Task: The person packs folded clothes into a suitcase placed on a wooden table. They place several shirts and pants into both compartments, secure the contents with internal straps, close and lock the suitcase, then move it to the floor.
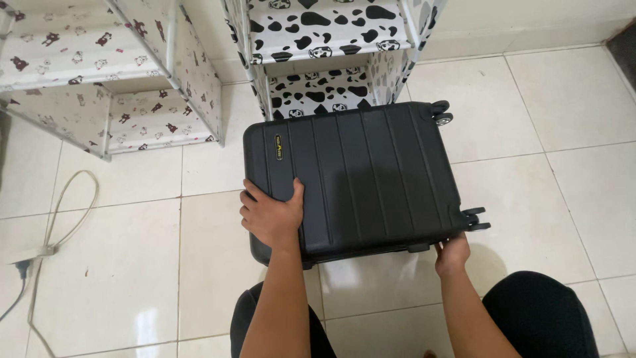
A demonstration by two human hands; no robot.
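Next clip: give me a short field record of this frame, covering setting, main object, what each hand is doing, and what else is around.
setting: tiled floor, seen from above
main object: black hard-shell suitcase lying flat, wheels toward the right
left hand: gripping the suitcase's near left corner, thumb on top
right hand: at the near right edge, by the lower wheels; grip cannot be made out
behind: cow-print fabric shelf and bear-print fabric shelf
left side: white cable on the floor

Black ribbed suitcase (pixel 371 176) — flat on floor
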